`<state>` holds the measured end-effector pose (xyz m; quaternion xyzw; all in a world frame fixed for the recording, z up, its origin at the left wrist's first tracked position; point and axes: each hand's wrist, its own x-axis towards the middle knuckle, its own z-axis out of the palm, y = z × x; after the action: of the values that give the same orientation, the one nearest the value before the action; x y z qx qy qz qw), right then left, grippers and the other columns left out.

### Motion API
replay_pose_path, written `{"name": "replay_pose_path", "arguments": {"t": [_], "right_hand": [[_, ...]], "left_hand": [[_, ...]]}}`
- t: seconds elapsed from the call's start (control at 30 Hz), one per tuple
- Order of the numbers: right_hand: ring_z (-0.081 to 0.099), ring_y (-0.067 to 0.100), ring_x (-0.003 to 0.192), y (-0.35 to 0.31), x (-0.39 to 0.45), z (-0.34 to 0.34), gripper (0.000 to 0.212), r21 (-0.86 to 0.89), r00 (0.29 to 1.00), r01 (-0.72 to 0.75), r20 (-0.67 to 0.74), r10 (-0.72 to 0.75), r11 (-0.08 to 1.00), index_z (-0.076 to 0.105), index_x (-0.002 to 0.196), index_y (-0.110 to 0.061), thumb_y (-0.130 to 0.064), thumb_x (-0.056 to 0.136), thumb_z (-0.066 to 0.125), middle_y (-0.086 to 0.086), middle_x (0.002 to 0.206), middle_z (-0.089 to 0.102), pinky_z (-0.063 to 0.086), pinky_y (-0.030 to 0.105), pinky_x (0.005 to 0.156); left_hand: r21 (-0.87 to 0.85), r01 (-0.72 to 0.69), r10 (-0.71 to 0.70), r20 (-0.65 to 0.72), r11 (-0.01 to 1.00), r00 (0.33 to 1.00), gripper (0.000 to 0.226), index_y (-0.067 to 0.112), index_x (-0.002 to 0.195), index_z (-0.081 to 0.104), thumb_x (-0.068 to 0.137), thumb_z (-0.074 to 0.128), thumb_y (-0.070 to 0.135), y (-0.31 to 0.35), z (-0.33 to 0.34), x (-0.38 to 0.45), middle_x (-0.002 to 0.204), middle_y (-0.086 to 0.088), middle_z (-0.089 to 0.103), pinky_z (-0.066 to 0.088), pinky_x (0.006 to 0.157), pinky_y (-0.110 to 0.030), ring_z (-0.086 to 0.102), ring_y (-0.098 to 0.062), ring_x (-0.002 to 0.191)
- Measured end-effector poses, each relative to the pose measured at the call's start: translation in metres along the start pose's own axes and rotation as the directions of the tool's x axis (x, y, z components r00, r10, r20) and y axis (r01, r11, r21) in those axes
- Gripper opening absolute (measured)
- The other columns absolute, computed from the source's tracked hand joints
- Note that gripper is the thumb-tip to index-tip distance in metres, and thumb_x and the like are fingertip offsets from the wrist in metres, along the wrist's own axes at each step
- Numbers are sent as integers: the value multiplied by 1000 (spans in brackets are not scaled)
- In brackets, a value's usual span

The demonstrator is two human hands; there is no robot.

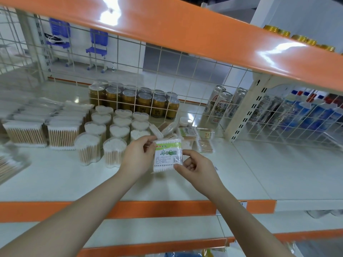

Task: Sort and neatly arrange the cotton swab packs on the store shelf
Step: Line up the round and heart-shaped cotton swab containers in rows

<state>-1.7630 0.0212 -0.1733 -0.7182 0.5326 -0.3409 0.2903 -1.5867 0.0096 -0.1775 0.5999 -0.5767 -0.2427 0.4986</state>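
Left hand: our left hand [136, 154] pinches the upper left edge of a flat clear plastic pack of white-tipped cotton swabs with a green and white label [168, 154], thumb in front and fingers behind.
Right hand: our right hand [194, 166] pinches the same pack at its lower right corner, thumb on the face, the other fingers curled.
Held pack: we hold it upright above the middle of the white store shelf with an orange front edge [167, 190], label toward us, clear of the shelf surface.
Loose packs: just behind the held pack lies a jumble of flat clear swab packs with wooden sticks [187, 133], tilted and overlapping.
Tubs: to the left we see clear heart-shaped tubs of wooden-stick cotton swabs [115, 134], standing upright in rows.
Block packs: further left stand rectangular clear packs of wooden-stick swabs [44, 125], in rows running back along the shelf.
Wire back: a white wire grid panel [185, 75] closes the back of the shelf.
Beyond the grid: gold drink cans with clear lids [135, 101] stand grouped; tall silver cans with red print [222, 106] stand to their right.
Above: an orange-edged upper shelf [185, 34] crosses the top.
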Motion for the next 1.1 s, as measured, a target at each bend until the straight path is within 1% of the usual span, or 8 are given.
{"name": "replay_pose_path", "arguments": {"t": [0.2,0.47,0.57,0.67,0.73,0.83,0.93,1.1], "right_hand": [[48,-2,59,4,0,-1,37,-13,1000,8,23,-8,1000,58,119,-25,-23,83,68,-9,66,53,41,15,61],[47,-2,62,11,3,0,35,-38,996,40,77,-37,998,56,117,-29,-23,84,66,-11,70,49,40,17,63],[48,-3,66,12,5,2,30,-44,992,65,115,-60,997,54,110,-35,-23,85,65,-11,72,50,41,17,65],[51,-2,71,12,7,5,32,-50,981,99,173,-89,994,50,106,-41,-22,84,65,-10,78,56,42,15,68],[53,1,77,12,10,7,34,-56,978,109,184,-97,992,51,108,-39,-23,83,67,-9,84,59,43,16,72],[55,2,87,10,16,9,36,-16,984,114,138,-111,993,53,116,-30,-24,84,66,-10,89,60,41,11,77],[55,1,84,5,24,12,29,27,990,126,66,-128,992,58,115,-23,-19,86,62,-10,86,59,40,10,75],[52,-1,77,-8,36,22,24,20,986,164,24,-164,986,60,107,-22,-7,88,55,-7,84,58,38,2,66]], "left_hand": [[-8,3,-3,4,1000,1000,27,11,119,61,92,52,11,1,-2,-5,94,3,59,44,75,-21,57,-14,91],[-36,19,-19,13,999,1000,30,13,116,61,86,62,12,5,-4,-10,81,7,56,47,67,-17,55,-7,72],[-33,10,-9,28,999,1000,28,14,113,62,85,64,11,6,-6,-14,81,0,58,44,63,-13,55,-13,69],[-44,9,-8,31,999,999,19,17,100,63,83,66,9,5,-11,-19,85,-14,64,46,63,-22,59,-20,69],[-55,15,-14,18,998,1000,19,18,98,62,82,68,9,2,-16,-25,76,-5,62,43,56,-13,54,-5,60],[-53,42,-43,-10,998,999,19,20,95,62,81,69,10,-5,-24,-34,68,4,55,38,55,-8,52,-3,59],[-37,67,-69,-33,997,997,21,21,96,62,80,70,10,-16,-35,-44,81,0,59,41,59,-9,56,-12,67],[25,32,-30,-81,999,996,34,34,90,62,77,69,4,-29,-62,-62,90,12,57,43,67,-6,57,-1,75]]}}
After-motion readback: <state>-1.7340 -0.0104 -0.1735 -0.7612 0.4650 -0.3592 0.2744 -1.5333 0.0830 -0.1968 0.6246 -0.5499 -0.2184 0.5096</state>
